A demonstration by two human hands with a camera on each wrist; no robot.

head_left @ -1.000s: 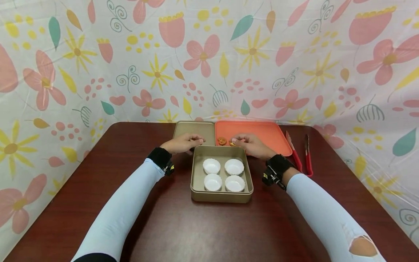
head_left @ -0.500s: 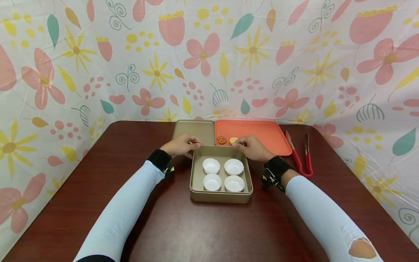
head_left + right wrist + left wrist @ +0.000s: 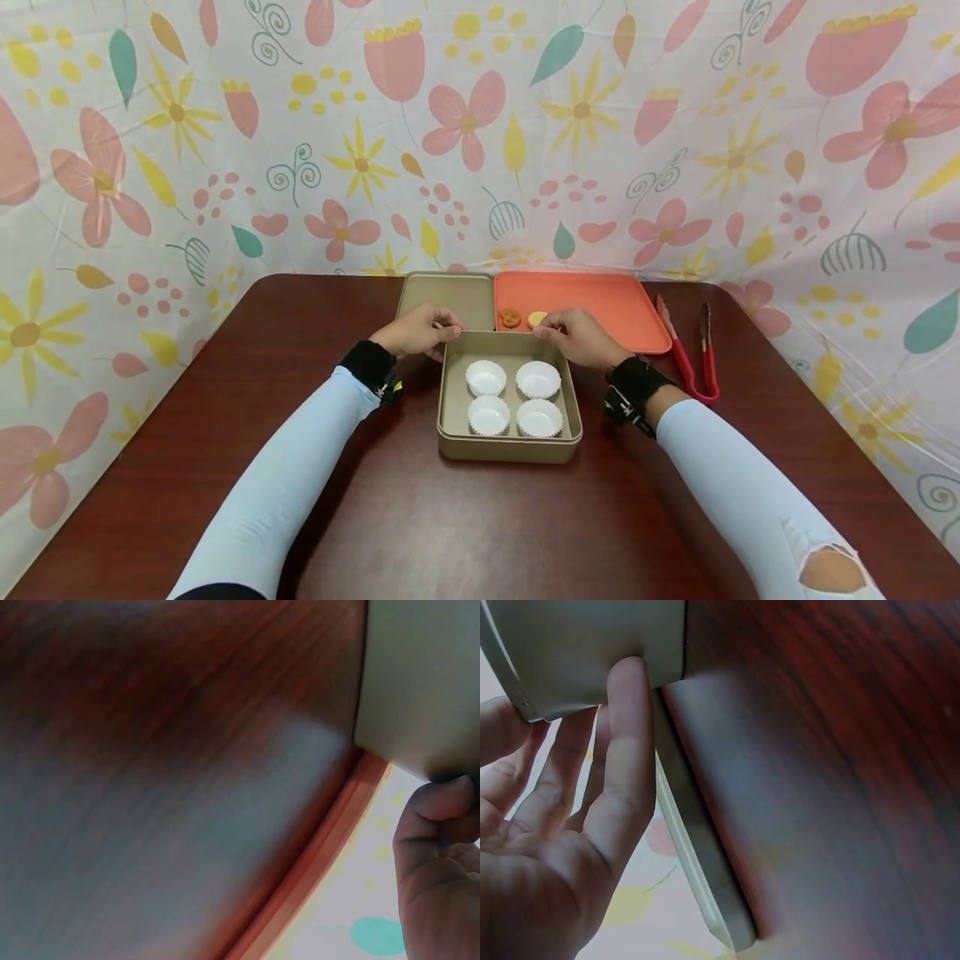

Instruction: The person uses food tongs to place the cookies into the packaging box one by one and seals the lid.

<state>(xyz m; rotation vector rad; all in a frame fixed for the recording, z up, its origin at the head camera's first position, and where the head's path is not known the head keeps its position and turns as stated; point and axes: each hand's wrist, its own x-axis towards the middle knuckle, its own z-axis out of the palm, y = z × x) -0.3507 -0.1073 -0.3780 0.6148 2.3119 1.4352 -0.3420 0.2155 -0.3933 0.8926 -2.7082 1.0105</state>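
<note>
A square gold-coloured tin [image 3: 510, 450] stands mid-table, holding several white fluted paper cups [image 3: 538, 380]. At its far left corner my left hand [image 3: 422, 331] grips the rim; in the left wrist view one finger [image 3: 627, 727] lies flat along the tin's outer wall [image 3: 592, 645]. My right hand [image 3: 583, 337] pinches the rim at the far right corner, its fingers curled in the right wrist view against the tin's wall [image 3: 420, 690]. Just behind the tin, a pretzel-shaped piece [image 3: 510, 318] and a round yellow biscuit [image 3: 536, 319] lie on the orange tray [image 3: 592, 292].
Behind my left hand lies a flat gold tray or lid [image 3: 450, 292], side by side with the orange tray. Red-handled tongs [image 3: 705, 367] rest on the dark wooden table [image 3: 495, 533] at the right. A flower-patterned cloth [image 3: 465, 150] hangs behind the table.
My right hand has moved off the biscuit to the tin's far right corner, uncovering the biscuit. My left hand has settled onto the far left corner. The tin stays about where it was.
</note>
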